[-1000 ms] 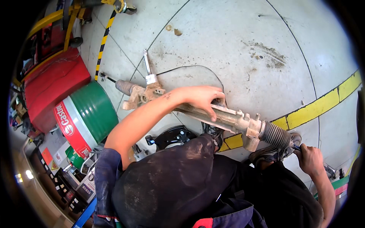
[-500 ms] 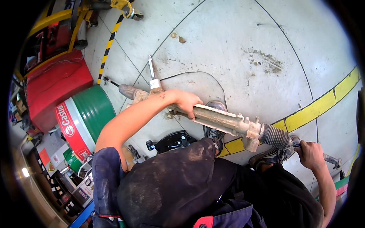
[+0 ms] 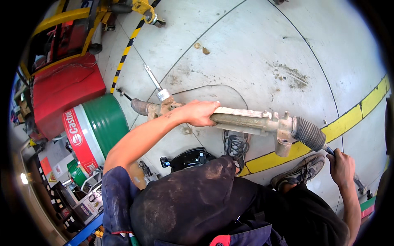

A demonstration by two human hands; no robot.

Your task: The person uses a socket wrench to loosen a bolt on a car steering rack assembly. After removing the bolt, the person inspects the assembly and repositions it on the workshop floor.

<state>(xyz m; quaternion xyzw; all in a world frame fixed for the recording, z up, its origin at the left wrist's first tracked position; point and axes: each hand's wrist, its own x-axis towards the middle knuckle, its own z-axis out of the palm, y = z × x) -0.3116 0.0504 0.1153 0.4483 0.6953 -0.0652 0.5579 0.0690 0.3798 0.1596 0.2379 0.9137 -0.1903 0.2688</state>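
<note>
A long, dirty steering rack (image 3: 246, 119) is held slantwise above the floor, its right end lower in the picture. My left hand (image 3: 202, 114) is closed around the middle of its housing. At its right end, past a ribbed rubber boot (image 3: 310, 133), my right hand (image 3: 341, 165) grips the tie rod. The tie rod end (image 3: 361, 185) sticks out beyond that hand, partly behind my wrist. Another ribbed boot (image 3: 141, 107) covers the far left end. Near it, a metal input shaft (image 3: 153, 78) points up and left.
A black car suspension arm (image 3: 189, 158) lies on the floor beside my left shoe (image 3: 237, 145). On the left stand a green, white and red drum (image 3: 102, 123) and a red box (image 3: 67, 92). Yellow floor marking (image 3: 283, 156) runs under the rack. A yellow-framed caster (image 3: 152, 17) stands at upper left.
The rack has turned in my grip: its input shaft leans farther left, and its right-hand part sits higher and farther right. Both hands keep hold. The view has shifted slightly.
</note>
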